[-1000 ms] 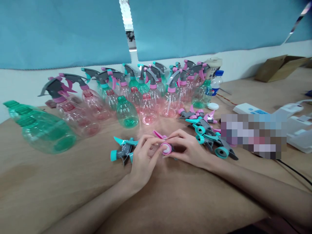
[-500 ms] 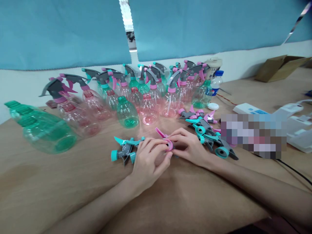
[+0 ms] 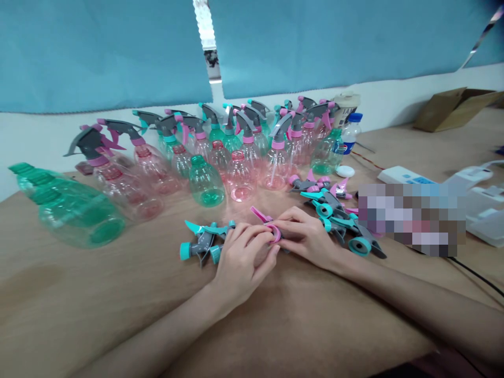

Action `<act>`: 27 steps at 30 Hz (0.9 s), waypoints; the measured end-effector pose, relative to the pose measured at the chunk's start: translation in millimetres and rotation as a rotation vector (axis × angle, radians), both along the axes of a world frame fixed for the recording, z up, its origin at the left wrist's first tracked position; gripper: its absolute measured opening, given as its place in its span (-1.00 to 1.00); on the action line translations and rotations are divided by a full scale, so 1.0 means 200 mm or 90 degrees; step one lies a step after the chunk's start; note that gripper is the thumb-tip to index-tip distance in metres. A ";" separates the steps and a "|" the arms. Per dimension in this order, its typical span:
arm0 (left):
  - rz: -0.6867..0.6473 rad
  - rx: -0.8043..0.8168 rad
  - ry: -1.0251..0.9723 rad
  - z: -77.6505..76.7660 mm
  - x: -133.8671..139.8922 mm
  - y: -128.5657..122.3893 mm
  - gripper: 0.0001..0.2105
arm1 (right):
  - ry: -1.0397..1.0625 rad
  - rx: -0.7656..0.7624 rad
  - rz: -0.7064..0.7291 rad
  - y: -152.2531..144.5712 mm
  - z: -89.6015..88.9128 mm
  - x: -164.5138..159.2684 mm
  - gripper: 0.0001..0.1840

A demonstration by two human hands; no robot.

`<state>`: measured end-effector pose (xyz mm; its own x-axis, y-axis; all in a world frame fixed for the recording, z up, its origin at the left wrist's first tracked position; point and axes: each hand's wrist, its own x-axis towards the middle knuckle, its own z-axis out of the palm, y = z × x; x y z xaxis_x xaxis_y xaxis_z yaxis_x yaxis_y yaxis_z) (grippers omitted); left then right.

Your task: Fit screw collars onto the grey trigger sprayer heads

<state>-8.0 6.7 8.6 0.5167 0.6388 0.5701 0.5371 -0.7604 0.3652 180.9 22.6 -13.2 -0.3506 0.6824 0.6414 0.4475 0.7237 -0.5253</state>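
Between my two hands is a pink and grey trigger spray head (image 3: pixel 276 232), its pink collar facing me and its pink trigger pointing up and left. The fingers of my left hand (image 3: pixel 244 260) are closed on the collar, with fingertips at its opening. My right hand (image 3: pixel 309 239) pinches the head from the other side and hides most of its grey body. Teal and grey spray heads (image 3: pixel 201 241) lie just left of my left hand. More teal spray heads (image 3: pixel 333 212) lie in a pile beyond my right hand.
Rows of pink and green spray bottles stand behind, among them an uncapped green bottle (image 3: pixel 206 181) and an uncapped pink bottle (image 3: pixel 241 178). Green bottles (image 3: pixel 79 218) stand at left. On the right are a blue-capped bottle (image 3: pixel 350 135), a power strip (image 3: pixel 407 177) and a cardboard box (image 3: pixel 452 110).
My left fingertips have shifted slightly at the pink collar. Both hands keep their grip on the spray head, and everything else stays in place.
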 end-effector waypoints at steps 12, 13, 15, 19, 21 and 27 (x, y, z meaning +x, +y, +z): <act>-0.052 -0.019 -0.030 0.00 0.00 0.00 -0.87 | -0.007 -0.022 0.006 0.00 0.00 0.00 -0.69; -0.058 -0.017 -0.023 0.00 0.00 0.00 -0.85 | -0.010 -0.025 0.007 0.00 0.00 0.00 -0.69; -0.067 -0.012 -0.009 0.00 0.00 0.00 -0.82 | -0.014 -0.029 0.012 0.00 0.00 0.00 -0.68; -0.039 0.013 0.006 0.00 0.01 0.01 -0.88 | -0.016 -0.026 0.018 0.00 0.00 0.00 -0.70; -0.010 0.031 0.012 0.00 0.01 0.01 -0.90 | -0.016 -0.020 0.017 0.00 0.00 0.00 -0.72; 0.038 0.064 0.027 -0.01 0.01 0.00 -0.87 | -0.007 -0.032 0.014 -0.01 0.01 0.00 -0.70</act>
<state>-5.3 6.3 7.3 0.5048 0.6098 0.6110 0.5961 -0.7582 0.2643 180.0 21.4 -11.8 -0.3724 0.7060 0.6024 0.4374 0.7060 -0.5570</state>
